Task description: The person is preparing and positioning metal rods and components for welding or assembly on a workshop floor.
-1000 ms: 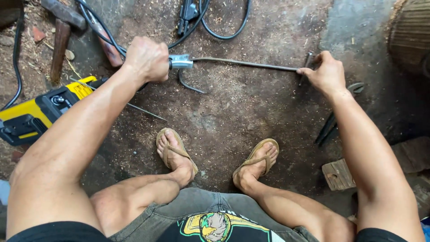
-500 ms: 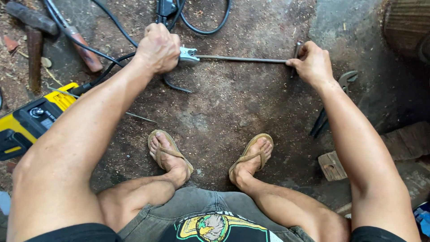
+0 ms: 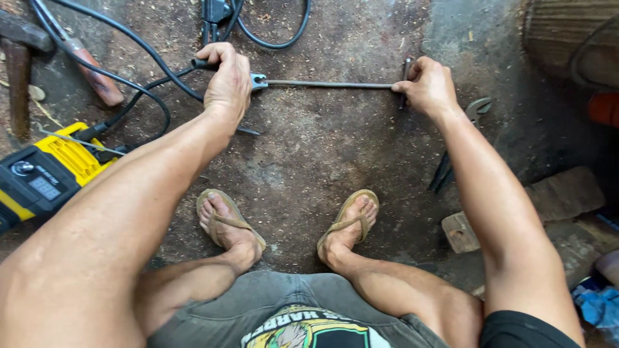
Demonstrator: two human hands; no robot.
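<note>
On the dirt floor, seen from the head cam, the left hand [image 3: 227,80] was clenched round a dark handle [image 3: 205,64] w/ a black cable [image 3: 132,87] trailing from it, and a small metal clamp [image 3: 258,80] showed just past the knuckles, touching the near end of a thin steel rod [image 3: 329,84]. That rod lay flat on the ground, running straight across to the right hand [image 3: 431,85], whose fingers were curled down over its far end, next to a short upright bit of metal [image 3: 405,67]; whether they pinched the rod or only pressed it I couldn't tell. Both feet in sandals [image 3: 225,216] sat well back from the rod, which looked sensible. A yellow-and-black machine [image 3: 48,174] stood near the left forearm, and a wrench [image 3: 477,108] lay just beside the right wrist. A hammer [image 3: 19,71] was off at the far left. To do this step well, imo, the right hand needed to pin the rod dead flat so it didn't roll, while the left kept the clamp square on the end, wrist low, cable clear of arm & feet, bare skin kept away from the joint.
</note>
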